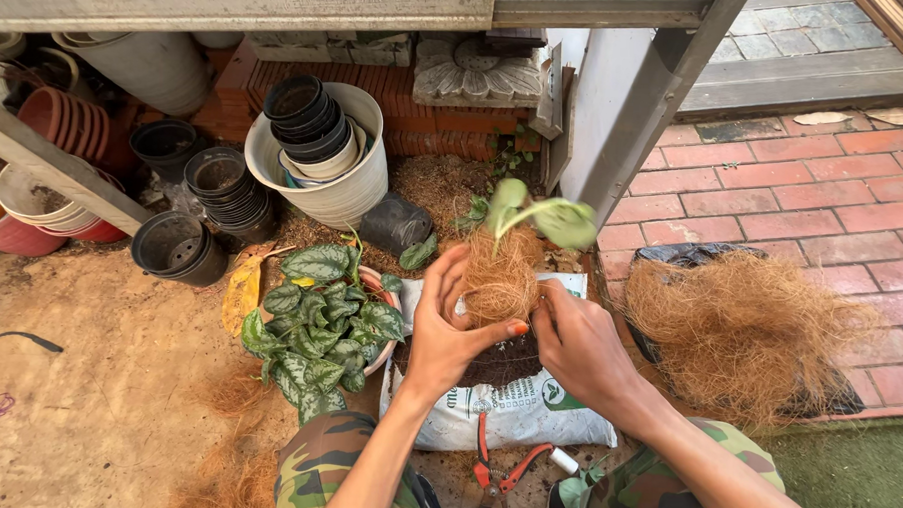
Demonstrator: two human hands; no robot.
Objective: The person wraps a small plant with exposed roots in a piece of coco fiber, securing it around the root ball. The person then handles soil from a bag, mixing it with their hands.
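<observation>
My left hand and my right hand together hold a small plant whose root ball is wrapped in brown coconut fibre. Both hands press the fibre bundle from either side, above an opened white soil bag with dark soil showing. The plant's green leaves stick up and to the right of the bundle. Red-handled pruning shears lie on the ground below the bag, between my knees.
A potted plant with silver-patterned leaves stands left of the bag. A heap of loose coconut fibre fills a black bag at right. Stacked black pots, a white bucket of pots and terracotta pots line the back. A grey post rises at right.
</observation>
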